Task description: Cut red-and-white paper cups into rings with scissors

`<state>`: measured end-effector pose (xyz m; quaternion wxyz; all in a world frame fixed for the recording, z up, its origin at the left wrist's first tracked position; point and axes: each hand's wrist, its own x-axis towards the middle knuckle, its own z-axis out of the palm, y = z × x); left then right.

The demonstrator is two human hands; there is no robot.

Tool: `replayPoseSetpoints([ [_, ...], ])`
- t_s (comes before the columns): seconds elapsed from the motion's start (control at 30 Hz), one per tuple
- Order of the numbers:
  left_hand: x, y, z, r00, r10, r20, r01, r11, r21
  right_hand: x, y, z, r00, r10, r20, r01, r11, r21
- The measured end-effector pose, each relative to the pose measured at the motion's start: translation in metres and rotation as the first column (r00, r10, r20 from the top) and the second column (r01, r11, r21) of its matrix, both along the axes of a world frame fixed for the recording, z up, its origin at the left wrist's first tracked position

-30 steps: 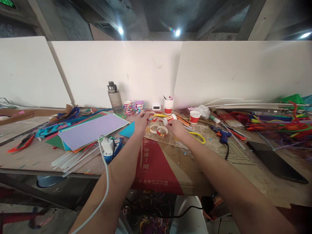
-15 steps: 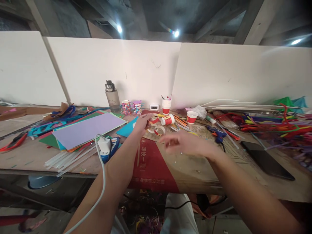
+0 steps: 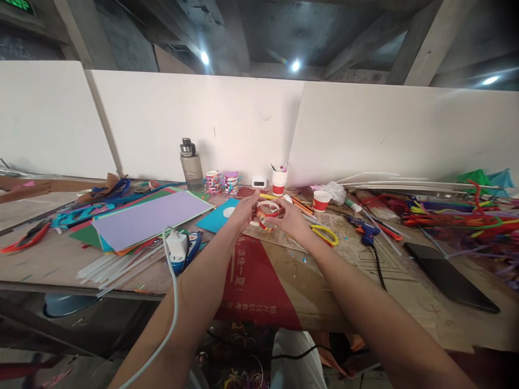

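Now both hands meet above the bench: left hand (image 3: pixel 243 208) and right hand (image 3: pixel 292 219) pinch one paper ring (image 3: pixel 268 212) from opposite sides (fingers closed lightly), probably to steady it.

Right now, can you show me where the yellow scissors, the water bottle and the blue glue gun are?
yellow scissors (image 3: pixel 325 234), head view, on the yellow handle loop.
water bottle (image 3: pixel 192 165), head view, on the grey body.
blue glue gun (image 3: pixel 363 228), head view, on the blue body.
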<state>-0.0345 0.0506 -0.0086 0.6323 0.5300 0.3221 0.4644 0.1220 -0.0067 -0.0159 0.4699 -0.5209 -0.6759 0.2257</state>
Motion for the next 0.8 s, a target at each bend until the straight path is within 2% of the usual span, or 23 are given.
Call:
replayPoseSetpoints([
  [0.1,0.000,0.000,-0.002,0.996,-0.084,-0.029,0.083,0.996,-0.023,0.003,0.001,-0.007,0.999,-0.027,-0.034,0.028,0.999,0.018],
  [0.23,0.003,-0.001,-0.007,0.996,-0.062,-0.065,0.065,0.997,0.048,0.005,0.003,-0.014,0.999,-0.039,-0.007,0.039,0.998,0.043],
  [0.43,0.007,-0.005,-0.008,0.991,-0.080,-0.105,0.086,0.995,0.048,0.009,0.003,-0.020,0.995,-0.065,0.074,0.055,0.990,0.134],
  [0.53,0.008,-0.005,-0.008,0.995,0.003,-0.097,0.013,0.987,0.163,0.013,0.001,-0.018,1.000,0.008,0.026,-0.010,0.996,0.086],
  [0.63,0.009,-0.005,-0.008,0.986,0.123,-0.112,-0.083,0.947,0.310,0.017,0.000,-0.015,0.991,0.055,-0.125,-0.051,0.998,0.030],
  [0.7,0.011,-0.006,-0.008,0.970,0.183,-0.163,-0.113,0.924,0.365,0.019,0.000,-0.014,0.980,0.036,-0.198,-0.032,0.999,0.022],
  [0.8,0.014,-0.010,-0.008,0.934,0.258,-0.245,-0.134,0.893,0.430,0.017,0.000,-0.014,0.979,-0.030,-0.201,0.036,0.999,0.025],
])
